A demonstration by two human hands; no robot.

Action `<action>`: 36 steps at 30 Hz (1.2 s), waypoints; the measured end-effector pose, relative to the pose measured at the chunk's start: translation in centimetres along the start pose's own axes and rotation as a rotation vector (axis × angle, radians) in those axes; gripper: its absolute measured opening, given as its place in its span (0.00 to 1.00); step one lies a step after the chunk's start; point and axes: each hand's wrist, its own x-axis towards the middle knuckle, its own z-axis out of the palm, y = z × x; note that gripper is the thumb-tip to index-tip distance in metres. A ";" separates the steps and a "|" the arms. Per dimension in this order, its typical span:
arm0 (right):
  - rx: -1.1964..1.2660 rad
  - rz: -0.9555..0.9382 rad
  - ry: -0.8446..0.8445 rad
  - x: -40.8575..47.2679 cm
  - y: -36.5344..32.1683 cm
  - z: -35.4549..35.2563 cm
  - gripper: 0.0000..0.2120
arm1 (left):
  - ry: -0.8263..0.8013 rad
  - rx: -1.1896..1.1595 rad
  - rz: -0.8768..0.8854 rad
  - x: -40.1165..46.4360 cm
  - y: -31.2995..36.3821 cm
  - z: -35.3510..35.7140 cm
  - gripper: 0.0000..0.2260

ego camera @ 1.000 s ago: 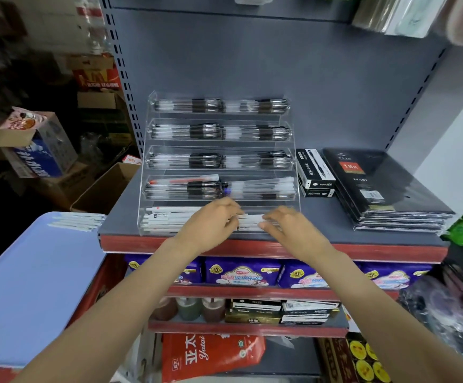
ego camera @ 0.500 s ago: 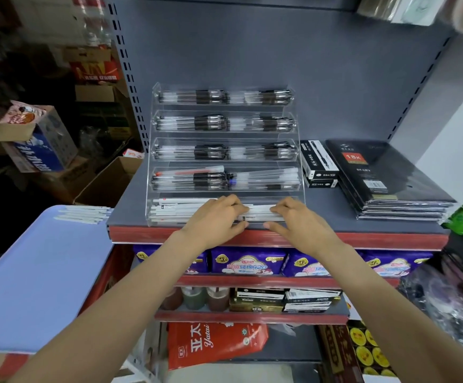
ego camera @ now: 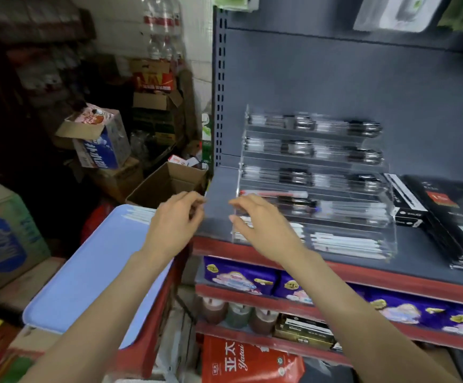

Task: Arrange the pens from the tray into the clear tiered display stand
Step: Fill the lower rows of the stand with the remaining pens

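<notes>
**Clear acrylic stand nearly full, both hands empty between it and the tray**

Bare fingers hang loosely curled on both hands, holding nothing. The left hand [ego camera: 173,225] hovers just left of the clear tiered display stand [ego camera: 316,186], over the far end of the lavender tray [ego camera: 86,280]. The right hand [ego camera: 260,228] hovers at the stand's lower left corner; whether its fingertips touch the acrylic is unclear. Every tier of the stand holds pens, with white pens [ego camera: 346,243] lying flat in the lowest tier. A few white pens remaining on the tray [ego camera: 139,214] lie left of the stand, just beyond the left hand. The next step is probably fetching these. It would go best by pinching them together at mid-length, keeping them level, and laying them parallel in a tier with room.
</notes>
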 end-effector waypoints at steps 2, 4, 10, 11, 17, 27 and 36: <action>0.007 -0.039 -0.024 2.9 -3.2 2.8 0.17 | -0.009 0.027 -0.109 0.0 -4.6 -1.5 0.08; 0.029 -0.043 -0.067 5.9 -6.0 5.9 0.16 | -0.036 0.055 -0.185 0.2 -9.1 -2.8 0.08; -0.037 0.057 -0.251 13.6 -9.8 17.1 0.18 | -0.225 0.127 -0.292 1.5 -20.9 -4.0 0.10; -0.049 0.077 -0.298 14.6 -9.7 19.1 0.19 | -0.276 0.144 -0.291 1.8 -22.7 -3.7 0.11; -0.086 0.257 -0.447 18.0 -8.6 27.3 0.29 | -0.619 0.271 -0.201 3.3 -31.1 -0.4 0.20; -0.154 0.417 -0.426 21.8 -5.2 31.2 0.34 | -0.789 0.354 -0.029 4.9 -35.0 5.0 0.31; -0.157 0.438 -0.422 22.5 -4.7 31.6 0.24 | -0.663 0.264 -0.057 3.7 -35.4 5.4 0.24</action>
